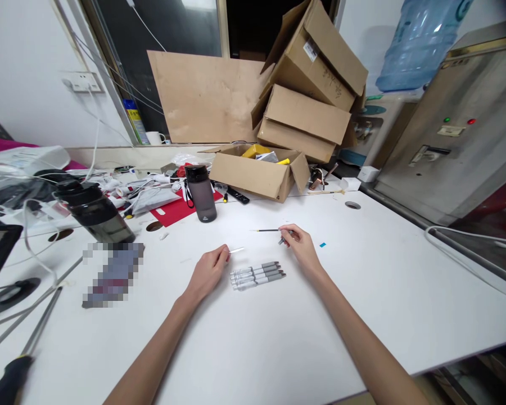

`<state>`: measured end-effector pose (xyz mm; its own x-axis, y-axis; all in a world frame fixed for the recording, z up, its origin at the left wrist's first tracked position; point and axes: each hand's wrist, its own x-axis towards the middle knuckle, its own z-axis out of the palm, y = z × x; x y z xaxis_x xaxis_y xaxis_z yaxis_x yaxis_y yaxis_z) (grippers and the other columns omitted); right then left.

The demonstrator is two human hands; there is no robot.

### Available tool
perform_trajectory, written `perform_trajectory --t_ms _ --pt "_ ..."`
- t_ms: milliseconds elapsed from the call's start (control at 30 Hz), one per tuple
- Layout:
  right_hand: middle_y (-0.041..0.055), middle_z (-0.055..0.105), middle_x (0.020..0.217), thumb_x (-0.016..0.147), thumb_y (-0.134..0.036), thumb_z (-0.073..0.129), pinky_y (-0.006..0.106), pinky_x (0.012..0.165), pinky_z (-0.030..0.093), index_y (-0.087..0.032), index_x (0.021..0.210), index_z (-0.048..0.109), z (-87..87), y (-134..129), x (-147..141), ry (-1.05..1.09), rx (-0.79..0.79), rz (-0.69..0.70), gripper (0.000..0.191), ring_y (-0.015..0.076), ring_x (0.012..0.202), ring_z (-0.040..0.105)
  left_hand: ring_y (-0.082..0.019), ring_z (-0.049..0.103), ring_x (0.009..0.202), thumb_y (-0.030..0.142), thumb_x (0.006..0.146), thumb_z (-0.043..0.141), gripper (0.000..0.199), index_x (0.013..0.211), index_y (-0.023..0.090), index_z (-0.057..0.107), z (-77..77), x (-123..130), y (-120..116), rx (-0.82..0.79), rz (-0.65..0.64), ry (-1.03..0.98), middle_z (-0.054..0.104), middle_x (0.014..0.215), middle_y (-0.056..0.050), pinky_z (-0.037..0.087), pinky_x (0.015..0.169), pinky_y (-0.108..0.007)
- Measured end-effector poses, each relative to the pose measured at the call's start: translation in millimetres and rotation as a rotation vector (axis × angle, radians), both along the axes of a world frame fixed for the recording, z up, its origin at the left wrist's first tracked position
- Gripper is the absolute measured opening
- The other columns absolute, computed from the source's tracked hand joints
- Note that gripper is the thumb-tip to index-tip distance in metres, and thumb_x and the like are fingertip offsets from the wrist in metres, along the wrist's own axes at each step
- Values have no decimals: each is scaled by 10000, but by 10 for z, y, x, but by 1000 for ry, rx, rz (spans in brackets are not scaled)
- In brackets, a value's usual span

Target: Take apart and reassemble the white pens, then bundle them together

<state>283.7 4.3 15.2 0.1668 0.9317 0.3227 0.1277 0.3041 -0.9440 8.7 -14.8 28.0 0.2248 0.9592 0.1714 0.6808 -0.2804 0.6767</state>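
Between the fingertips of my left hand [209, 269] is a clear pen barrel [236, 250], its free end pointing right. My right hand [298, 243] pinches a dark pen refill [266, 230] that points left. A short grey pen part [282, 241] shows under the right fingers; whether they hold it too I cannot tell. Just below and between my hands, several clear-and-grey pens [258, 275] lie side by side on the white table [253, 337]. To the right of my right hand lies a small blue piece [322, 244].
A grey bottle [201, 194] stands behind my hands, near an open cardboard box [253, 173]. On the left are a tilted dark bottle [95, 211], a blurred-out flat object [114, 275], cables and a screwdriver [19, 371]. A white cable [468, 256] runs along the right edge.
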Motion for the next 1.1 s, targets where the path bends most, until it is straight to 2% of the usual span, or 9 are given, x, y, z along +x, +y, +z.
perform_trajectory --t_ms 367,600,700,800,900,1100 --pt "27 662 805 836 -489 688 284 642 449 -203 928 724 -9 6 2 10 3 15 302 155 650 554 -167 450 634 439 1010 301 392 731 223 472 -14 -1 2 8 1 -38 467 632 43 313 647 -274" --pt "30 645 746 826 -556 682 270 601 438 -187 742 685 38 -10 -31 122 -11 8 378 145 635 534 -170 501 678 413 995 346 346 764 222 518 -5 1 -6 39 -9 -87 542 673 37 355 689 -275" --pt "40 646 727 831 -585 667 277 592 432 -181 684 673 51 -12 -25 146 -14 -32 430 149 629 532 -177 535 723 410 996 375 328 823 220 578 17 7 -3 52 -49 -146 619 760 22 383 717 -280" --pt "32 613 646 843 -600 650 287 587 425 -175 650 682 63 -19 -10 131 -11 -71 468 150 599 520 -190 584 841 415 991 430 301 931 224 656 33 19 12 65 -87 -222 690 951 -2 414 780 -284" --pt "31 606 609 855 -599 638 287 591 427 -174 614 677 76 -33 1 127 -13 -87 491 149 588 519 -203 603 973 415 980 489 282 1055 241 698 24 29 35 79 -99 -292 688 1124 -20 430 849 -285" --pt "32 615 591 857 -606 635 285 584 424 -174 598 673 86 -46 -3 113 -20 -80 505 147 574 519 -201 604 998 424 976 522 292 1130 254 703 -24 24 53 66 -105 -340 662 1155 -40 450 854 -289"
